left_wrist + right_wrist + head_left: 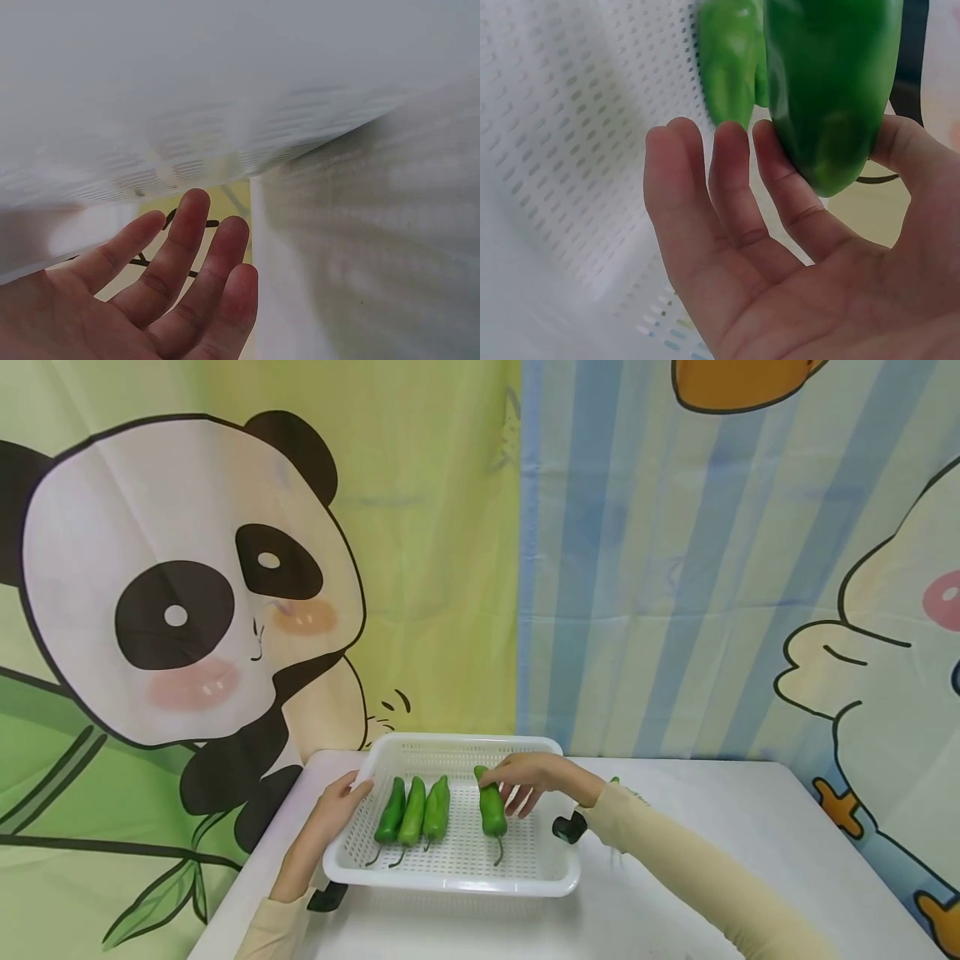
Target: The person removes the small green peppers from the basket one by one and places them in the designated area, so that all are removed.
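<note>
A white plastic basket (450, 885) with perforated walls stands on the table. At its left side my left hand (335, 810) holds the rim, and in the left wrist view the fingers (191, 240) lie outside the wall with the thumb hidden. Over the right half of the basket, my right hand (528, 777) pinches a green pepper (492, 810) between thumb and index finger near its upper, stemless end. Its stem points toward me. The other fingers (731, 172) of that hand are spread loosely. Three more green peppers (413, 812) lie side by side in the basket's left half.
The white table (675, 843) extends to the right of the basket. A bit of something green (615, 779) shows behind my right forearm. Patterned curtains (442, 568) hang behind the table. Black wrist cameras (570, 828) sit at both wrists.
</note>
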A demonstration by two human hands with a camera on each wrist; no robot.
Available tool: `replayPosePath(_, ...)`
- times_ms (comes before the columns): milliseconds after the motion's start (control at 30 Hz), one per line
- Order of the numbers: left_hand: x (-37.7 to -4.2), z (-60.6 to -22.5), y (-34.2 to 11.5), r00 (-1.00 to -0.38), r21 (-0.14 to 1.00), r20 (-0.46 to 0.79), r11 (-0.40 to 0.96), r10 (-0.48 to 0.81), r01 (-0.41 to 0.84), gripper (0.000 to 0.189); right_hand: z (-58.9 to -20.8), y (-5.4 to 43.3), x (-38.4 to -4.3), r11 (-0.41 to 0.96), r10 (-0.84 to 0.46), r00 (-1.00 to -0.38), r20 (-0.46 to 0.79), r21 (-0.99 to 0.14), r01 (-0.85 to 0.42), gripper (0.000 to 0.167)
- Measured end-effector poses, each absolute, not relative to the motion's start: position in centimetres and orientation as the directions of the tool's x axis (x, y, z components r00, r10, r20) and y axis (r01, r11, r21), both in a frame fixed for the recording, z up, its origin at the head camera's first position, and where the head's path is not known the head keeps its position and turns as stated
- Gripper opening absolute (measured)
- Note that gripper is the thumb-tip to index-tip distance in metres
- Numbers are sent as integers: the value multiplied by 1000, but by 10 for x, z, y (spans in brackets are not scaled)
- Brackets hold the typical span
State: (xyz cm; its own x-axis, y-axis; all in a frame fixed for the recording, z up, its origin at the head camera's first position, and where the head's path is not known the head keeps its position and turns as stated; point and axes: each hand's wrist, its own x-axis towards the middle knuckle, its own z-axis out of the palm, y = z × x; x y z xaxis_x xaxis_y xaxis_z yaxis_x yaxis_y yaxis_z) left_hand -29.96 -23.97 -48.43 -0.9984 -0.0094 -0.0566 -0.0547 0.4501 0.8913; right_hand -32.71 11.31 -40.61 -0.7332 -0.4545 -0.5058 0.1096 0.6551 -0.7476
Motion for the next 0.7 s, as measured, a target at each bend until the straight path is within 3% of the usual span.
replayPosePath(700, -299, -484, -240, -999, 893, -54, 448, -2, -50, 49, -397, 136, -327, 607, -459, -728, -509, -778, 161, 39)
